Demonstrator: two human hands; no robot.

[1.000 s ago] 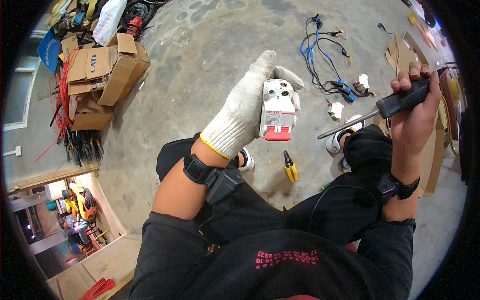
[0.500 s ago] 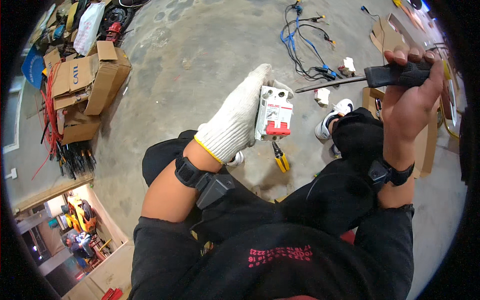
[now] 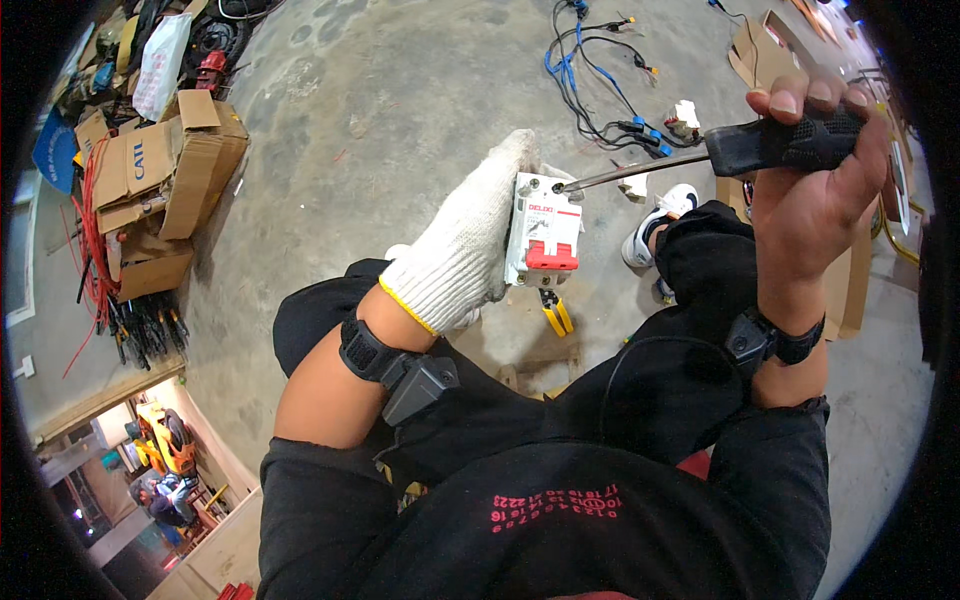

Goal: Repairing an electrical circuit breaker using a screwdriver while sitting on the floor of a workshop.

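Screwdriver (image 3: 738, 148) tip at the circuit breaker (image 3: 540, 225), just above centre of frame

Circuit breaker: white, red toggle (image 3: 550, 258), face turned up to the camera, slightly tilted. Left hand (image 3: 460, 230), in a white knit glove, is closed round it from its left side; most fingers lie hidden behind, so their exact placing cannot be told. That side hold leaves the face and the upper screw holes (image 3: 534, 185) bare for the tool

Right hand (image 3: 822, 215), bare, upper right of frame: fingers curled snugly over the black handle, shaft aimed left and a little down at the right-hand upper hole. Whether the tip is seated or only resting there, cannot tell. Hand set well off to the side, probably to give the shaft its line without covering the face

Wire strippers (image 3: 556, 318), yellow-handled, on the floor (image 3: 350, 130), seen just below the breaker and partly covered by it

Containers: opened carton (image 3: 145, 160), upper left, flaps out, inside not visible; red wire (image 3: 92, 215) looped down its left side. White bag (image 3: 162, 68) above it, contents hidden. Second carton (image 3: 850, 295) at right, partly behind the right hand's forearm; contents cannot be made out
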